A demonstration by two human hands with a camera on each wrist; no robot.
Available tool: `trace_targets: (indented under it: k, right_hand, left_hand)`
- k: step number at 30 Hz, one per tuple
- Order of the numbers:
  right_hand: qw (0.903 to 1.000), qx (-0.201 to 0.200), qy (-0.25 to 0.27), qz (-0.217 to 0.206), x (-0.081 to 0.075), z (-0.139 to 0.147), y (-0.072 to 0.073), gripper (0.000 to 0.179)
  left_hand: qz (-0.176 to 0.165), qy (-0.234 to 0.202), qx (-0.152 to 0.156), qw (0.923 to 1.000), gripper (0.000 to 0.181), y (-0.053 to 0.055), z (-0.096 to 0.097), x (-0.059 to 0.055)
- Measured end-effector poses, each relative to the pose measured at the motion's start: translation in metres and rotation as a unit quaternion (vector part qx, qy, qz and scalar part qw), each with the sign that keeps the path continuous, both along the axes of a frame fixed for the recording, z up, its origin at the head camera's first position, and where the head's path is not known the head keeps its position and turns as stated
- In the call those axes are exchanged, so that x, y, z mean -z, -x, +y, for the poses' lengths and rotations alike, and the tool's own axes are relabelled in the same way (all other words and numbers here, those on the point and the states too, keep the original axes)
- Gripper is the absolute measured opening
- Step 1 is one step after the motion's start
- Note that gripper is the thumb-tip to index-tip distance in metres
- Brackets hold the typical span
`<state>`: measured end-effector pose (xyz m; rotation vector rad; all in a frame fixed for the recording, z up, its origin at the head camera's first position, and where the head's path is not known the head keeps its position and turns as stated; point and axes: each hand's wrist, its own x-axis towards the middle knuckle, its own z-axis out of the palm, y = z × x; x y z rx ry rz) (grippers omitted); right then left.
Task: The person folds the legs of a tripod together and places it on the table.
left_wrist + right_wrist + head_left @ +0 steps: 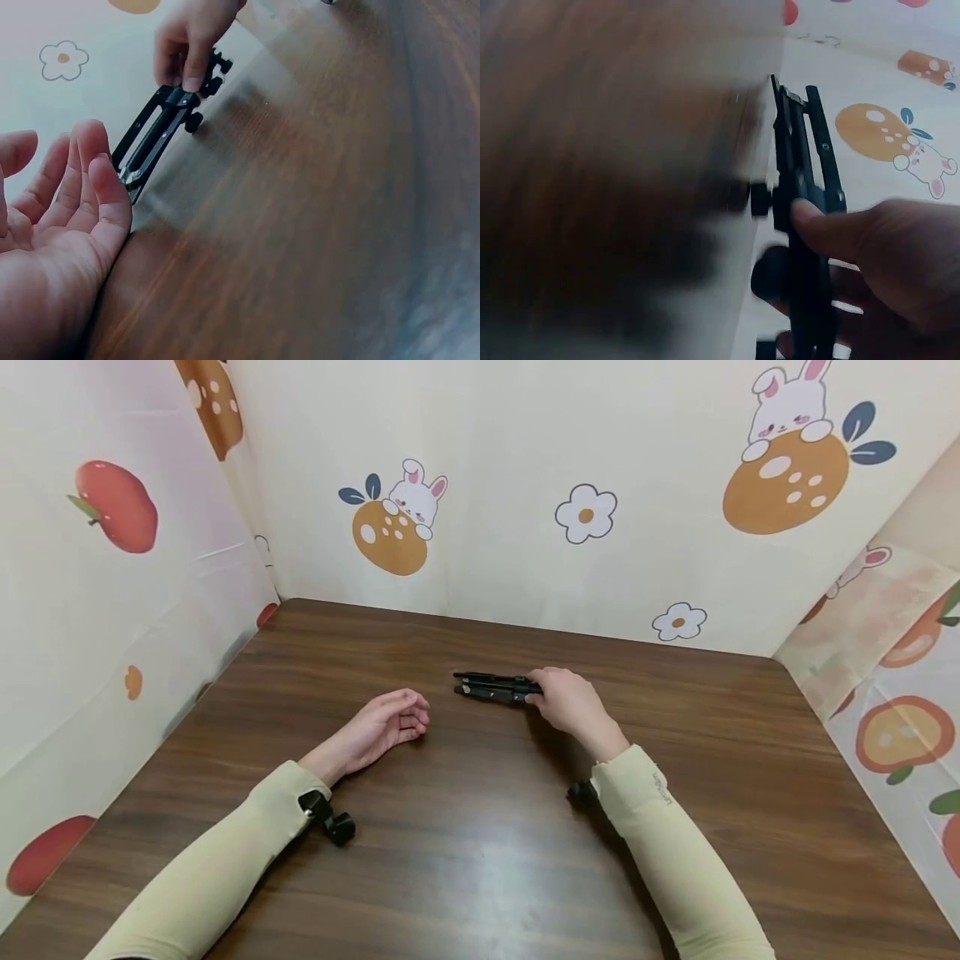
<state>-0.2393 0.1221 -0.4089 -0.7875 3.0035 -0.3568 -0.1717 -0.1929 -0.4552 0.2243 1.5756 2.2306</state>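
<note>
My right hand (567, 700) grips a folded black tripod (489, 687) by one end, over the far middle of the table. Slim legs (821, 142) extend out past the thumb in the right wrist view, and black knobs (760, 199) stick out along one side. In the left wrist view the fingers and thumb of the right hand (196, 34) pinch the tripod (155, 135) from above. My left hand (386, 722) holds nothing; palm turned inward and fingers loosely curled, it lies left of the tripod's free end.
The brown wooden table (465, 827) spreads under both arms. A pale patterned curtain (510, 568) hangs along its far edge and both sides. Each sleeve carries a small black wrist camera (330, 820).
</note>
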Motion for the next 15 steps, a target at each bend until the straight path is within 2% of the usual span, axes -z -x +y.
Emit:
trace_targets:
  k: [2, 5, 8, 10, 12, 14, 15]
  right_hand:
    - [0.9999, -0.004, -0.001, -0.015, 0.0, 0.003, -0.001, 0.03]
    - [0.9992, -0.011, 0.025, -0.03, -0.004, 0.009, -0.002, 0.032]
    - [0.9941, -0.027, 0.095, -0.044, -0.01, 0.016, -0.005, 0.031]
    - [0.9826, -0.036, 0.169, -0.07, -0.018, 0.02, -0.011, 0.028]
    - [0.9631, -0.05, 0.246, -0.097, -0.028, 0.022, -0.021, 0.027]
    - [0.9388, -0.072, 0.316, -0.116, -0.04, 0.021, -0.035, 0.028]
    - [0.9264, -0.089, 0.345, -0.121, -0.046, 0.02, -0.043, 0.028]
  left_hand:
    - [0.004, 0.011, -0.006, 0.9999, 0.021, 0.0, 0.003, -0.001]
    - [0.005, 0.028, -0.027, 0.9993, 0.023, 0.001, 0.007, -0.005]
    - [0.018, 0.042, -0.069, 0.9966, 0.037, 0.002, 0.015, -0.011]
    - [0.041, 0.033, -0.1, 0.9936, 0.048, 0.0, 0.025, -0.017]
    - [0.088, 0.004, -0.12, 0.9888, 0.058, -0.003, 0.042, -0.029]
    - [0.162, -0.038, -0.117, 0.9792, 0.066, -0.009, 0.064, -0.05]
    - [0.204, -0.063, -0.108, 0.971, 0.067, -0.013, 0.076, -0.063]
